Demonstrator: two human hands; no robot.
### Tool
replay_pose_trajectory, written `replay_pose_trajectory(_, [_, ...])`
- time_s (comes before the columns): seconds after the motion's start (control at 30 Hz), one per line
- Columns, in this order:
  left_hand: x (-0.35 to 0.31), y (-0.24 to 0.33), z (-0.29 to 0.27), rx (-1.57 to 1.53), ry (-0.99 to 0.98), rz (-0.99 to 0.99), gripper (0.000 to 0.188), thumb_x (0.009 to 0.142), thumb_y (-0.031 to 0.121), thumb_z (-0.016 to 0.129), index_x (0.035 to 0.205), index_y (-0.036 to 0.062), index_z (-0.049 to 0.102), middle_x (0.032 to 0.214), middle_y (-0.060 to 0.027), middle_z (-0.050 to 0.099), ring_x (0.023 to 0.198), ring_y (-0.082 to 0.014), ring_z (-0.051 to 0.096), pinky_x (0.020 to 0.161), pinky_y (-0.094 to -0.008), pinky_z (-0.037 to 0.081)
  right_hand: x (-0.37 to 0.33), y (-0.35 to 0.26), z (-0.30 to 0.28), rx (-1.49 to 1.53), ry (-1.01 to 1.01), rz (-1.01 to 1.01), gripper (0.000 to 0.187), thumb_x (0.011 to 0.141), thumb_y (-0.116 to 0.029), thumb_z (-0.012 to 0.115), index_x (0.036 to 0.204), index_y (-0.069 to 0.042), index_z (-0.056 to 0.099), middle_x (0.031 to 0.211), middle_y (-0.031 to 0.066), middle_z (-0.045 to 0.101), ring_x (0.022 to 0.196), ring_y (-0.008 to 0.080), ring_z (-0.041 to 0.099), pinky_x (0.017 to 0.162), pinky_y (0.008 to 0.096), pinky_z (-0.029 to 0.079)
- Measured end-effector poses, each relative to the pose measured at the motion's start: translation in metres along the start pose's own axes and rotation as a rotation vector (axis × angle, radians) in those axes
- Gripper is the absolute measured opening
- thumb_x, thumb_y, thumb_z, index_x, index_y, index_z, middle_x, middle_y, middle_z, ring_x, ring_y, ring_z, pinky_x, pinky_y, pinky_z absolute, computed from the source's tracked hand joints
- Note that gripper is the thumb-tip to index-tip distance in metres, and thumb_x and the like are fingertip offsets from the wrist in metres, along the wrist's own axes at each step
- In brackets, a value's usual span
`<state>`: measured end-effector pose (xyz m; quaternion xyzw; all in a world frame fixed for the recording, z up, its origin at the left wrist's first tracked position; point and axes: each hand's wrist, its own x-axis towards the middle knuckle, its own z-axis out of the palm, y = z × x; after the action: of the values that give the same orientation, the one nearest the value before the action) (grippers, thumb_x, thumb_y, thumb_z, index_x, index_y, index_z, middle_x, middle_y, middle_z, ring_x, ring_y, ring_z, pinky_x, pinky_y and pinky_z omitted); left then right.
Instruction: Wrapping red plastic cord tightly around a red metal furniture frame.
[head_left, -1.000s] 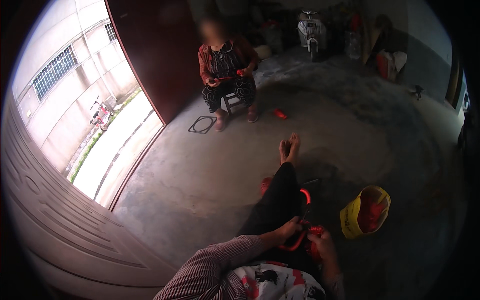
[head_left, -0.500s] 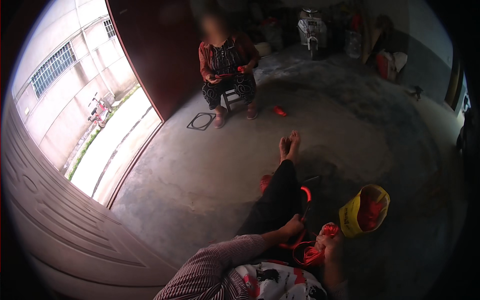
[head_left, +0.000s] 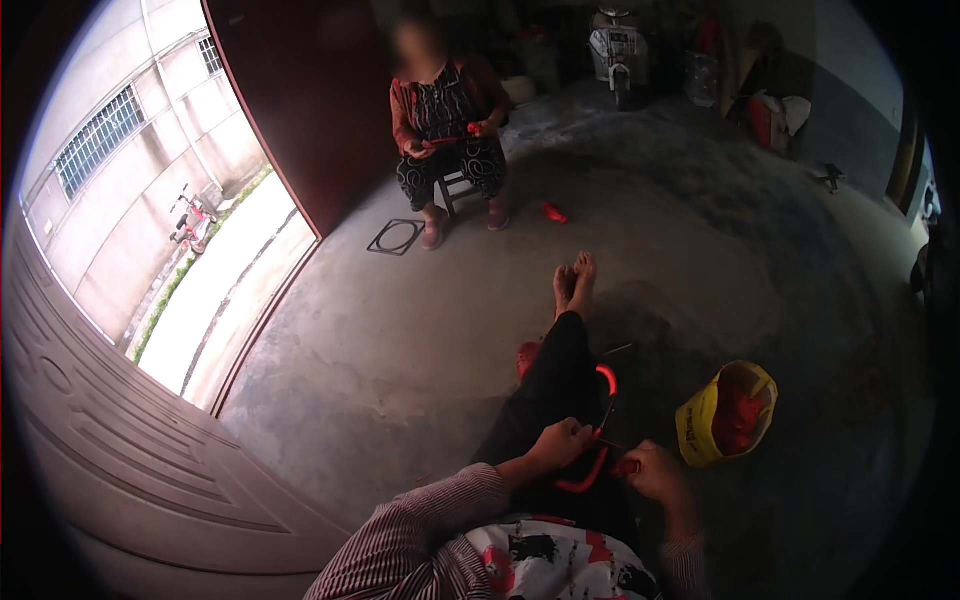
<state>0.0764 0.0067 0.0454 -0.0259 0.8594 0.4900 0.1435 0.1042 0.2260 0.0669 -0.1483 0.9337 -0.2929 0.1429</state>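
My left hand (head_left: pixel 562 446) is closed, its fingertips pinched at the middle of a curved piece (head_left: pixel 608 379) with red ends and a thin dark stretch between them. This piece lies over my dark trouser leg. To its right my right hand (head_left: pixel 655 472) is closed round a small red lump (head_left: pixel 627 467), perhaps bundled cord; its kind is not clear. A thin dark line, cord or a shaft, runs between the two hands. A red thing (head_left: pixel 527 357) shows partly behind my leg.
A yellow bag (head_left: pixel 699 430) with red stuff inside stands right of my hands. Ahead, another person (head_left: pixel 450 120) sits on a stool, holding red pieces. A red item (head_left: pixel 554 212) and a flat square frame (head_left: pixel 397 236) lie on the floor. A doorway opens at left.
My right hand has turned and moved slightly left; the loose loops of red cord below it no longer show. My left hand has moved up and left along the curved piece.
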Motion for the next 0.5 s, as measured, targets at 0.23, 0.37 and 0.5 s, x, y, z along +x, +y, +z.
replay_pose_trajectory(0.23, [-0.010,-0.023,0.030,0.004,0.128,0.198,0.030,0.094,0.031,0.057,0.097,0.0005,0.056,0.094,-0.0230,0.063,0.093,-0.0424,0.062,0.081,-0.0466,0.050,0.030,-0.001,0.051,0.421,0.106,0.104,0.034,0.077,-0.020,0.073,0.101,0.000,0.061,0.092,0.0228,0.066,0.091,0.0376,0.066,0.074,0.0407,0.051])
replay_pose_trajectory(0.37, [-0.003,-0.020,0.023,0.064,0.135,0.276,0.025,0.091,0.025,0.061,0.098,0.0014,0.059,0.098,-0.0211,0.063,0.096,-0.0400,0.061,0.085,-0.0445,0.049,0.026,0.005,0.048,0.591,0.144,0.103,0.028,0.077,-0.013,0.074,0.098,0.000,0.060,0.084,0.0088,0.067,0.077,0.0128,0.064,0.068,0.0301,0.049])
replay_pose_trajectory(0.5, [-0.002,-0.029,0.031,0.144,0.077,0.259,0.026,0.091,0.026,0.061,0.099,0.0014,0.060,0.097,-0.0203,0.063,0.096,-0.0389,0.061,0.086,-0.0449,0.049,0.022,0.006,0.048,0.621,0.122,0.153,0.027,0.078,-0.011,0.074,0.099,0.000,0.060,0.085,0.0070,0.067,0.079,0.0113,0.063,0.070,0.0281,0.050])
